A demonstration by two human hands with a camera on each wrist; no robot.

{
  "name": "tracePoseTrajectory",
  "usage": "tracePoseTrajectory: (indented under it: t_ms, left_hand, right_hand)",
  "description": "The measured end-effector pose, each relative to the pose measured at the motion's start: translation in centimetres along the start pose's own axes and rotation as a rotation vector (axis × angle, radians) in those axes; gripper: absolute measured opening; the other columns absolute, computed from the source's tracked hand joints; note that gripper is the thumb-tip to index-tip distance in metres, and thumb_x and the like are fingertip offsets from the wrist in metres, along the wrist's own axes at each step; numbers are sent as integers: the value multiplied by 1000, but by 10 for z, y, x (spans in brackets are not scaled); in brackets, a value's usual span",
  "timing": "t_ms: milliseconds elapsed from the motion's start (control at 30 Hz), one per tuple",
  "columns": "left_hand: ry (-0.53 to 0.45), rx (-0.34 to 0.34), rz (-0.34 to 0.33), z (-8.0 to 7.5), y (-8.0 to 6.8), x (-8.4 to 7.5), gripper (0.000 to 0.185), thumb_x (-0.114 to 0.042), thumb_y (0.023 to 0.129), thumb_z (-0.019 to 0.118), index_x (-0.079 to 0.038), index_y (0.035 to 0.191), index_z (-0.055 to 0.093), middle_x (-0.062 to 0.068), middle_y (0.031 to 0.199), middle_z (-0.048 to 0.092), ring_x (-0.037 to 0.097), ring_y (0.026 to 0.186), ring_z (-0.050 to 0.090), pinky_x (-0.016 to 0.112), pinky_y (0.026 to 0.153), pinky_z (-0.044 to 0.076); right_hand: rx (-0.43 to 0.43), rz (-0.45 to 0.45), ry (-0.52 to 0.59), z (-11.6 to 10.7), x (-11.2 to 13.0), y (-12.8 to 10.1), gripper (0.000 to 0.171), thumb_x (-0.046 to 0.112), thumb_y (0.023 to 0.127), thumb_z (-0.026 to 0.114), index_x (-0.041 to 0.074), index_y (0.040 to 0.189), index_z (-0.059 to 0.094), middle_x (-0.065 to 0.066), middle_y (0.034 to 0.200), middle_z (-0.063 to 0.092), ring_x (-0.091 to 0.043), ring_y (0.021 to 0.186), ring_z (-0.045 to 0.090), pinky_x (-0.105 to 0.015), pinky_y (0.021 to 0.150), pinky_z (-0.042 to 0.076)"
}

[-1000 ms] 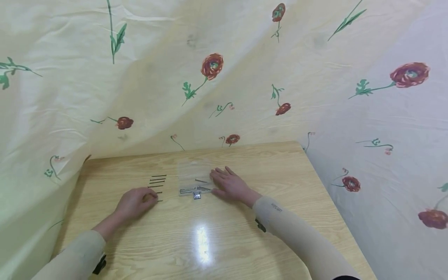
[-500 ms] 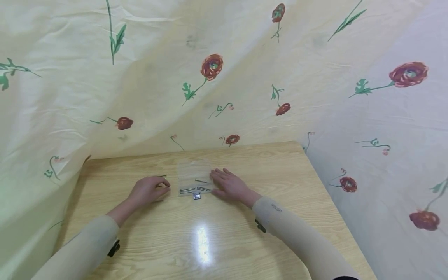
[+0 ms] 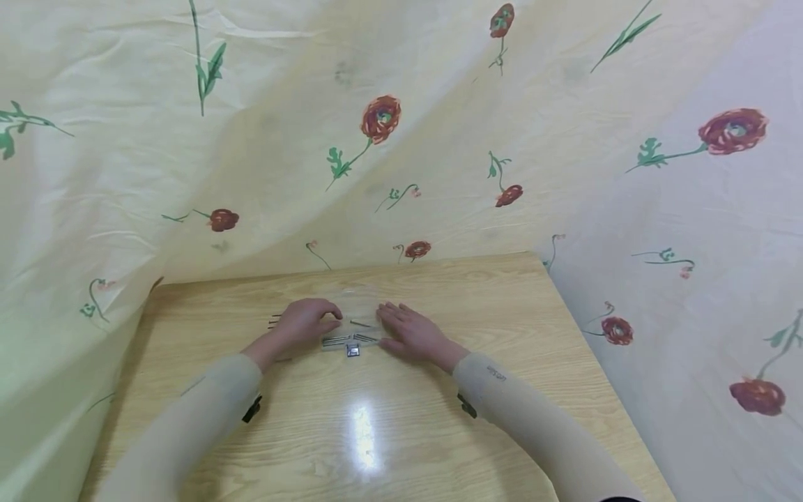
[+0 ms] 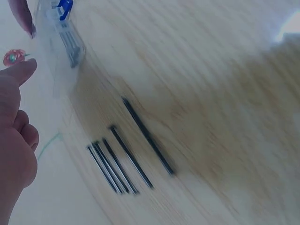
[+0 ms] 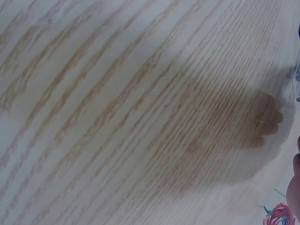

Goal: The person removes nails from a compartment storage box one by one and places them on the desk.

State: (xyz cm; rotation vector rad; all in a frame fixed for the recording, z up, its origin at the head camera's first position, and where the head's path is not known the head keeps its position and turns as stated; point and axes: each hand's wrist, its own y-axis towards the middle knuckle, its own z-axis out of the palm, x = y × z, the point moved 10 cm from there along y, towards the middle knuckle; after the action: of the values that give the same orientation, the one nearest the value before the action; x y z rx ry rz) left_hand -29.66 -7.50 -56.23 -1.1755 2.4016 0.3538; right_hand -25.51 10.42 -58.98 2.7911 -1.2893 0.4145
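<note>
A clear plastic bag point(image 3: 357, 298) lies flat on the wooden table, with several metal nails point(image 3: 336, 341) at its near end. Whether these nails are inside it or on top, I cannot tell. My left hand point(image 3: 301, 326) hovers at the bag's left side, thumb and forefinger apart with nothing between them. The left wrist view shows the same gap beside the bag point(image 4: 52, 51). My right hand point(image 3: 410, 333) rests with spread fingers on the bag's right edge. Several dark nails point(image 4: 149, 137) lie in a row on the wood, partly hidden by my left arm in the head view.
A small blue and silver piece point(image 3: 353, 351) sits at the bag's near edge. Behind and right of the table point(image 3: 477, 293) hangs a flowered cloth point(image 3: 301, 153). A bright light reflection point(image 3: 364, 439) shows on the table's near part.
My left hand has moved right and away from the row of nails, over to the bag. The thumb and forefinger, near the lowest nail before, now stand apart. My right hand stays put.
</note>
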Motion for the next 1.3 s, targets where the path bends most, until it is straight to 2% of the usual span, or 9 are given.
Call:
tracePoseTrajectory:
  t_ms: [200,400,867,1133,1300]
  left_hand:
    - [14,52,43,14,21,-14,14,-22,101,76,-17,113,81,3,117,80,27,110,74,48,98,58]
    - [25,75,97,20,32,-25,14,-17,100,76,-18,113,82,2,116,80,26,111,74,47,100,58]
    - [34,141,139,35,44,-21,19,-20,101,75,-22,118,82,1,123,78,26,118,72,49,105,55]
    - [63,208,135,41,46,-23,19,-18,102,73,-22,119,82,0,123,78,24,119,72,47,108,54]
    - [64,213,131,43,48,-23,18,-17,102,72,-21,116,83,0,122,79,24,117,72,47,107,54]
  right_hand:
    - [-21,-8,20,-2,-1,0,70,43,109,59,2,163,39,-17,170,36,-33,159,32,-49,131,22]
    - [-20,-1,14,-2,-2,-1,71,45,110,58,2,163,38,-16,171,35,-30,160,31,-44,132,18]
    - [-32,-2,-5,0,-2,-2,72,45,109,59,3,163,38,-15,170,36,-30,159,33,-44,131,19]
    - [-25,8,-4,2,-3,-2,71,46,109,57,3,163,38,-15,171,36,-29,159,33,-43,132,18]
    - [-28,4,3,0,-3,-2,71,45,110,57,2,163,38,-16,170,36,-31,159,33,-44,132,19]
